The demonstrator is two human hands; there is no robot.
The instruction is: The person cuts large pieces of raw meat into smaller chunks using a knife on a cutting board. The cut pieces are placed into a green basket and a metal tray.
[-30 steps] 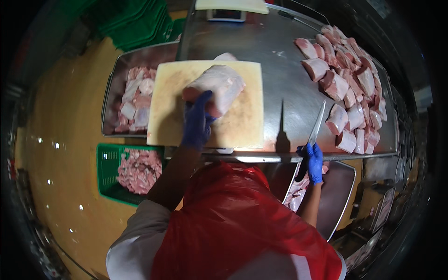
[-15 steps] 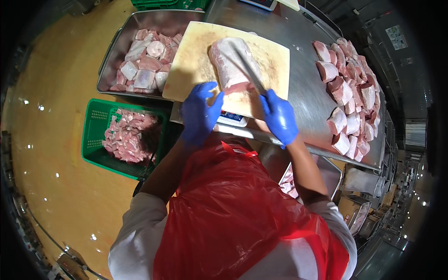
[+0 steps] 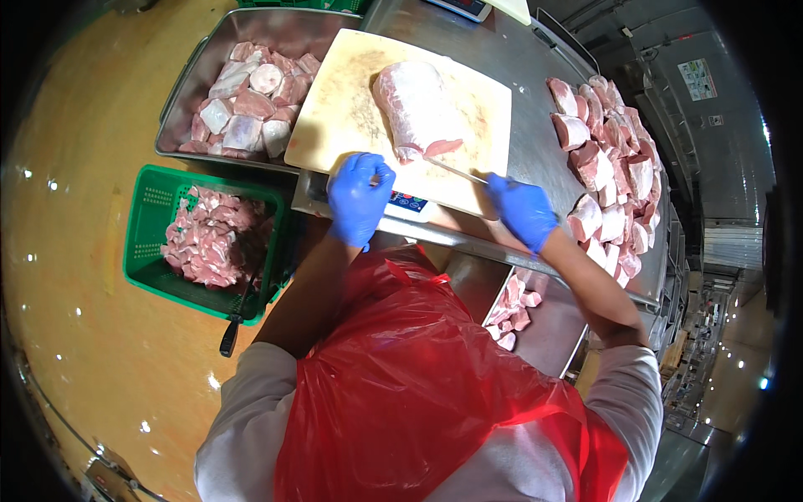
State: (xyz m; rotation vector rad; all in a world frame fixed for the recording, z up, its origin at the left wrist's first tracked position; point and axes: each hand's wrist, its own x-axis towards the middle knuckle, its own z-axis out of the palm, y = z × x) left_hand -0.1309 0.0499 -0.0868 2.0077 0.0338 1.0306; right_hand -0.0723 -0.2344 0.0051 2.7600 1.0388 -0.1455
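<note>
Apparently trimming a raw pork loin (image 3: 414, 105) on a cream cutting board (image 3: 341, 100), the gloved right hand (image 3: 522, 209) grips a knife (image 3: 456, 170) near its closer end, left hand (image 3: 360, 197) curled, contents unclear; continuing seemingly calls for steadying the loin.

Steel table (image 3: 525, 146): meat chunks (image 3: 615, 176) (heaped at right), two scales (image 3: 467, 7).

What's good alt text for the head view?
A blue-gloved right hand holds a knife at the near end of a meat slab on a board, the left hand nearby. More meat lies in a tub and a green basket at left, a heap at right.
</note>
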